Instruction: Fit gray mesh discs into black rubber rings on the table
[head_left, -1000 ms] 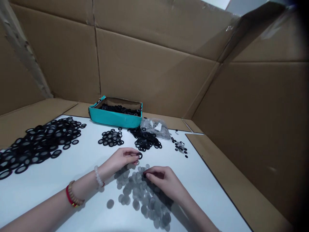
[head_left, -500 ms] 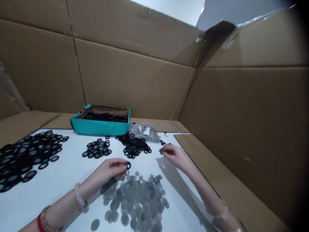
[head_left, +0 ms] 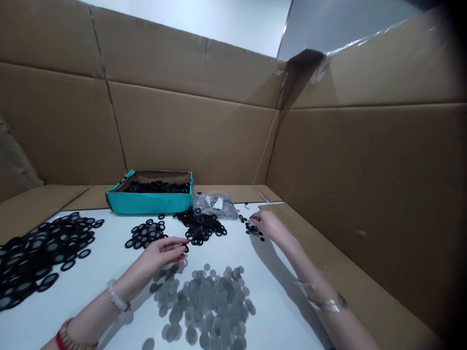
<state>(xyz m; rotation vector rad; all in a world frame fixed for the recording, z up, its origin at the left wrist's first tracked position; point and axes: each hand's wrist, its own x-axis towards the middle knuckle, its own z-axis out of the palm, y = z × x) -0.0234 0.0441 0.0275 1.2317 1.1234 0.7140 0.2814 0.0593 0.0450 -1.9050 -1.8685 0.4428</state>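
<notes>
My left hand [head_left: 164,253] pinches a black ring [head_left: 186,248] by its edge, above the table and beyond the spread of thin grey translucent discs [head_left: 215,301]. Farther right, my right hand [head_left: 270,226] reaches over a small scatter of little black pieces [head_left: 254,230]. Its fingertips are pressed together at the far side of that scatter, and whatever they hold is too small to make out. A pile of black rings [head_left: 202,228] lies between the two hands, farther back. Just beyond my left hand sits a smaller group of black rings with grey centres [head_left: 144,233].
A large heap of black rings with grey centres [head_left: 44,253] covers the left side. At the back stand a teal box [head_left: 149,203] with black rings inside and a clear plastic bag [head_left: 219,206] of grey contents. Cardboard walls [head_left: 189,131] enclose the white table [head_left: 116,277].
My right hand has moved slightly right and back, uncovering more of the small black pieces. My left hand has shifted a little left, still with the ring. The view has tilted up slightly.
</notes>
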